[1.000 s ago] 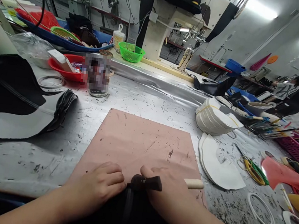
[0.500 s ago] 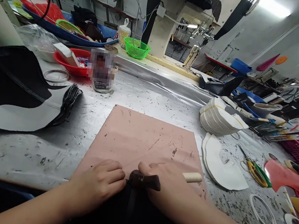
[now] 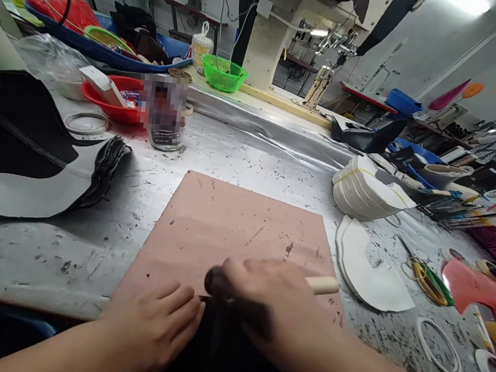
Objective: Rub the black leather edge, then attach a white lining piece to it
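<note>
My right hand (image 3: 280,297) is wrapped round a hammer (image 3: 324,285), its pale wooden handle end sticking out to the right. The dark hammer head, smeared by motion, is just over the near edge of a pink board (image 3: 243,227). Below it lies black material (image 3: 211,349), running from that edge down toward me. My left hand (image 3: 162,313) rests beside the head with bent fingers pressed together on the material's left part; its thumb is hidden.
Left stand a stack of black and white cut pieces (image 3: 44,163), a red bowl (image 3: 117,112) and a blurred-out jar (image 3: 166,137). White pieces (image 3: 366,271), scissors (image 3: 429,281) and a tape ring (image 3: 439,346) lie right. A sewing machine (image 3: 263,50) rises behind.
The hammer head has shifted slightly up and left with my right hand and is now blurred. My left hand sits slightly lower and further left in view. The whole view has shifted a little.
</note>
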`<state>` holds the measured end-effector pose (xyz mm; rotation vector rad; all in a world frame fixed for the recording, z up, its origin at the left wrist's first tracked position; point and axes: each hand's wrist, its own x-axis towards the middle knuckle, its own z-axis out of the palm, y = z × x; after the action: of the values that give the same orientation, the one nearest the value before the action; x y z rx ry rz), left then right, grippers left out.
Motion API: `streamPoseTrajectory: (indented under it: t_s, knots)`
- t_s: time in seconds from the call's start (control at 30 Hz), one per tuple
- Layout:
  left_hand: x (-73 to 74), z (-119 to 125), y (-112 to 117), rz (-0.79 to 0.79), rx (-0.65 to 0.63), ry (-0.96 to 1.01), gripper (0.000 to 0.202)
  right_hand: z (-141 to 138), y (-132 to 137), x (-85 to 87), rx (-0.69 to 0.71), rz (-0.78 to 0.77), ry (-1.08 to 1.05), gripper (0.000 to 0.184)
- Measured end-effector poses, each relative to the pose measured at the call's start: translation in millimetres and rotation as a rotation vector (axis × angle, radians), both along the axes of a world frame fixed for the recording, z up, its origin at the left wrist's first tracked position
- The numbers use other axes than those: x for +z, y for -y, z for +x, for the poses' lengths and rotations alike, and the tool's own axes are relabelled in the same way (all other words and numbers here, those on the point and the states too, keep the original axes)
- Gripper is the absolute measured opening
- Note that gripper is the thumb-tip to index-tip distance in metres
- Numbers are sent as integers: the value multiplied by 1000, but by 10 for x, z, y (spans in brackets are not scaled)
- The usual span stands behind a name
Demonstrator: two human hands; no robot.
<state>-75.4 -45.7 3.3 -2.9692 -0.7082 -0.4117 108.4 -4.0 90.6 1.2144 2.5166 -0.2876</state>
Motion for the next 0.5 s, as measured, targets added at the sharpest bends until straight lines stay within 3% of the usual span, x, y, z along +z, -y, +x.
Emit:
streamPoseTrajectory:
  t_s: [0.1,0.23,0.37,0.5]
  knots:
    - [-28,-15,124,66,51,37,23,-52,-2,-14,64,-91,73,14]
    - [-71,-44,204,69,96,47,28,-58,-2,-57,-29,-19,-6,12]
    - [-64,-48,202,65,95,95,29,-27,-16,-135,5,-49,-30,10]
    - [-50,-16,225,66,93,114,29,-43,-41,-146,-72,3,-95,13]
